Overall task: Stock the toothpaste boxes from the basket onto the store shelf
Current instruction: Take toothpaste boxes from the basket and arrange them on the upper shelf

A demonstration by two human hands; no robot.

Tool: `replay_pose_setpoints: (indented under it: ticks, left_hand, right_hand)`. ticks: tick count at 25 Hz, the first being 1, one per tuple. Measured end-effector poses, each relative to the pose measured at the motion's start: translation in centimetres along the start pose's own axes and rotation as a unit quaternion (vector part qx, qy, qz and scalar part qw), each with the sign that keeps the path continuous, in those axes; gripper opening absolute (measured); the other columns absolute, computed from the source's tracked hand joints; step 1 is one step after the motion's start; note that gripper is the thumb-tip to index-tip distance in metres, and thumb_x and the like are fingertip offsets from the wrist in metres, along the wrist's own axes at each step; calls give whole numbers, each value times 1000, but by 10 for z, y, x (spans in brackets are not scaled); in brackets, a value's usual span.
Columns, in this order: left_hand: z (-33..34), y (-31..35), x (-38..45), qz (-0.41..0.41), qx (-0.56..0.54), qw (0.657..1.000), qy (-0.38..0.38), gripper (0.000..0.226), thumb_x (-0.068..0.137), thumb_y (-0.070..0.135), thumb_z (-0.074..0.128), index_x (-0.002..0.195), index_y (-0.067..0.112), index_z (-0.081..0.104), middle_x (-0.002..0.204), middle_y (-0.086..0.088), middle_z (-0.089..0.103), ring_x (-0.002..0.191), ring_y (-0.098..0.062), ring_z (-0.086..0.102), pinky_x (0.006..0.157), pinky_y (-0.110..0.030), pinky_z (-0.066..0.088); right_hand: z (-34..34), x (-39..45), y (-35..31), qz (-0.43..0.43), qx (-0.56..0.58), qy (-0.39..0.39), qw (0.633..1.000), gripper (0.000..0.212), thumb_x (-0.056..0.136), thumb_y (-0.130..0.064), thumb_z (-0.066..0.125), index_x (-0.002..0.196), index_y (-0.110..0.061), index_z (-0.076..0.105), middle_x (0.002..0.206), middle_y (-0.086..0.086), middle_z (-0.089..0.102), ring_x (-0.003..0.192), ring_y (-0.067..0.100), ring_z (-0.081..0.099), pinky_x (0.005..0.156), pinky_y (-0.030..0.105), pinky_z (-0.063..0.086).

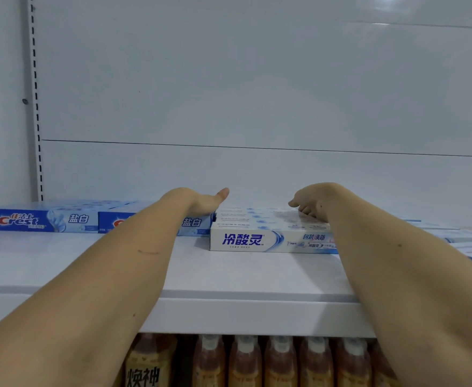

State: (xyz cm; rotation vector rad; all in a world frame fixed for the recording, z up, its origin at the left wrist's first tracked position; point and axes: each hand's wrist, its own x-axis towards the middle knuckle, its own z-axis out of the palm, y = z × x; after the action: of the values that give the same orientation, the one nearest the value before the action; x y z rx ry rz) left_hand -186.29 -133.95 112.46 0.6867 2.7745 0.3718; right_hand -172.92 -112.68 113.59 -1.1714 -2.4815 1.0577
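Two bare arms stretched over a white metal store shelf (pixel 89 263), among toothpaste boxes.

Left hand (pixel 198 201) over the far end of the second blue Crest toothpaste box (pixel 193 223), thumb straight and pointing right; fingers hidden behind the wrist, so impossible to tell if clenched or released. Right hand (pixel 311 201) resting on top of the white toothpaste boxes with blue Chinese letters (pixel 246 238), fingers loosely curled, not clearly grasping anything. White boxes lying flat in the middle of the shelf, just beside the Crest box. Another blue Crest toothpaste box (pixel 39 219) at far left. More white boxes (pixel 458 236) at right edge, partly hidden. Brown drink bottles with white caps (pixel 279 361) on the shelf below.
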Motion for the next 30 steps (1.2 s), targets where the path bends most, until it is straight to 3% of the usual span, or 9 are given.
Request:
replay_pose_setpoints:
  ticks: [4, 6, 8, 12, 17, 20, 22, 25, 30]
  left_hand:
    - [6, -2, 4, 25, -11, 1000, 5, 109, 70, 92, 2, 150, 25, 34, 160, -12, 21, 145, -34, 23, 117, -50, 19]
    - [8, -4, 8, 50, -25, 998, 8, 110, 69, 92, -1, 150, 28, 34, 161, -8, 17, 147, -31, 15, 118, -51, 13]
    - [8, -5, 10, 66, -25, 997, 13, 112, 67, 93, -3, 150, 27, 35, 161, -7, 20, 147, -30, 16, 118, -51, 12]
    - [9, -2, 1, 48, -19, 998, 24, 105, 74, 89, -1, 148, 26, 37, 160, -12, 18, 146, -32, 18, 118, -49, 14]
    - [8, -4, 7, 93, -16, 996, 1, 103, 78, 84, -2, 106, 8, 61, 153, -24, 18, 144, -41, 14, 118, -50, 17]
    - [7, -6, -7, 120, -70, 990, 8, 108, 72, 91, 1, 147, 23, 38, 162, -10, 7, 149, -33, 2, 120, -51, 7]
    - [1, -5, -32, 182, -99, 978, -3, 106, 66, 95, 6, 152, 35, 22, 162, 7, 9, 150, -22, 0, 120, -49, 2]
    - [4, 9, -76, 246, -35, 967, -48, 101, 61, 98, 23, 149, 47, 21, 152, 24, 21, 147, -9, 9, 120, -47, 3]
    - [40, 22, -76, 303, 136, 943, -9, 102, 67, 88, 48, 151, 48, 7, 161, 19, 7, 149, -11, 11, 121, -40, 8]
  right_hand:
    - [0, -3, 10, -2, 54, -16, 998, 57, 102, -39, 42, 143, 0, 40, 132, 5, 55, 118, 16, 53, 102, 30, 39]
    - [-1, -1, 12, -6, 69, -2, 998, 52, 99, -37, 41, 139, -3, 45, 92, 6, 56, 81, 17, 52, 79, 29, 41]
    - [-7, 1, 18, 5, 89, 16, 996, 39, 96, -36, 44, 115, -5, 57, 78, 8, 47, 69, 20, 39, 73, 31, 36]
    - [-12, -5, 37, 23, 154, -7, 988, 47, 95, -41, 45, 105, 4, 56, 114, 17, 67, 84, 26, 59, 85, 30, 49]
    - [-3, -8, 35, 15, 199, -41, 979, 51, 100, -40, 37, 129, 0, 47, 116, 11, 64, 71, 22, 61, 55, 24, 48]
    - [-3, -19, 39, 15, 223, -36, 974, 50, 102, -38, 36, 132, 1, 44, 110, 13, 63, 59, 22, 62, 42, 20, 47]
    - [-3, -22, 41, 21, 251, -38, 967, 52, 102, -37, 35, 135, 3, 41, 127, 15, 62, 71, 22, 59, 50, 21, 49]
    - [1, -31, 41, 16, 282, -51, 958, 49, 101, -40, 37, 123, 3, 43, 138, 13, 54, 98, 21, 64, 81, 31, 50]
    - [4, 17, 55, -7, 271, 16, 962, 81, 67, -43, 49, 139, -8, 42, 139, 3, 50, 83, 13, 57, 72, 33, 44]
